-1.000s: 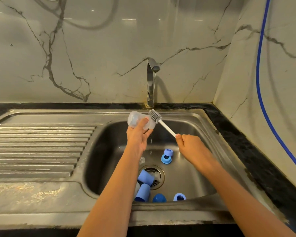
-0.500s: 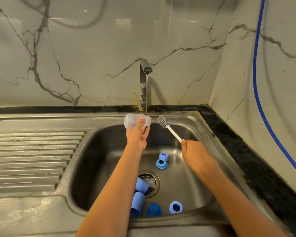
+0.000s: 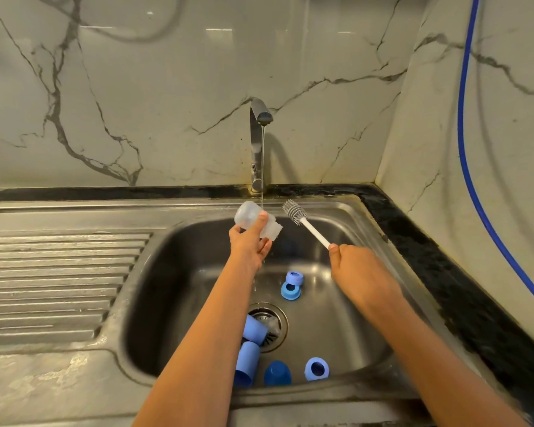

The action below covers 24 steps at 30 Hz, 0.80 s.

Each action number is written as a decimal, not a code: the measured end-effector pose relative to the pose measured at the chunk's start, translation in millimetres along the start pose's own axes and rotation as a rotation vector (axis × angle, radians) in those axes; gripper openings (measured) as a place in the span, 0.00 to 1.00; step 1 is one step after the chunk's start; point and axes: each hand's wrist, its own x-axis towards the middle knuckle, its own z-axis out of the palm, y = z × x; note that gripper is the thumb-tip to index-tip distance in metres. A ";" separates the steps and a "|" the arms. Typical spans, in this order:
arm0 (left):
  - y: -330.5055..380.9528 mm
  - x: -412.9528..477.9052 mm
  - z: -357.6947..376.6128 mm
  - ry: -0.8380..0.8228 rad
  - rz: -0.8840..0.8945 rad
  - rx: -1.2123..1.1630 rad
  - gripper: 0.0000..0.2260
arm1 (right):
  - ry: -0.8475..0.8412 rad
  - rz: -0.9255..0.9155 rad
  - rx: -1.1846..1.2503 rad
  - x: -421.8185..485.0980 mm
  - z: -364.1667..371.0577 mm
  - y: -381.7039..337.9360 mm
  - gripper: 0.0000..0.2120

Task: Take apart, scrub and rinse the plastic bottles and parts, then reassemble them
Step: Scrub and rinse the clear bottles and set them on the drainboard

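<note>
My left hand (image 3: 249,245) grips a clear plastic bottle (image 3: 248,216) lying on its side, threaded neck to the right, under the thin stream from the tap (image 3: 259,118). My right hand (image 3: 356,266) holds the white handle of a bottle brush (image 3: 295,211); its grey bristle head hangs just right of the bottle's mouth, outside it. Several blue parts lie in the sink basin (image 3: 346,328): two stacked rings (image 3: 291,287) behind the drain, two cups (image 3: 249,343) partly hidden by my left forearm, a dark blue cap (image 3: 277,372) and a ring (image 3: 317,368) at the front.
The drain strainer (image 3: 273,322) sits mid-basin. A ribbed draining board (image 3: 53,282) lies to the left. Marble walls close the back and right, with a blue hose (image 3: 475,186) down the right wall. A dark stone ledge (image 3: 429,257) borders the sink.
The brush head, close against the bottle's mouth a second ago, now sits apart to its right. The bottle stays under the stream. The camera has tilted down a little.
</note>
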 end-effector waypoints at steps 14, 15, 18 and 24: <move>10.7 3.7 -2.8 -0.092 -0.053 -0.377 0.26 | -0.011 0.045 -0.026 -6.4 -12.5 0.4 0.23; 11.3 3.9 -3.9 -0.081 -0.095 -0.476 0.25 | -0.013 0.041 -0.032 -6.8 -12.5 -0.4 0.23; 11.1 8.6 -7.2 -0.119 -0.174 -0.677 0.24 | -0.014 0.031 -0.032 -7.7 -12.5 -1.1 0.23; 7.6 13.4 -10.3 -0.156 -0.342 -0.831 0.23 | -0.017 0.030 -0.029 -8.0 -11.5 -2.7 0.23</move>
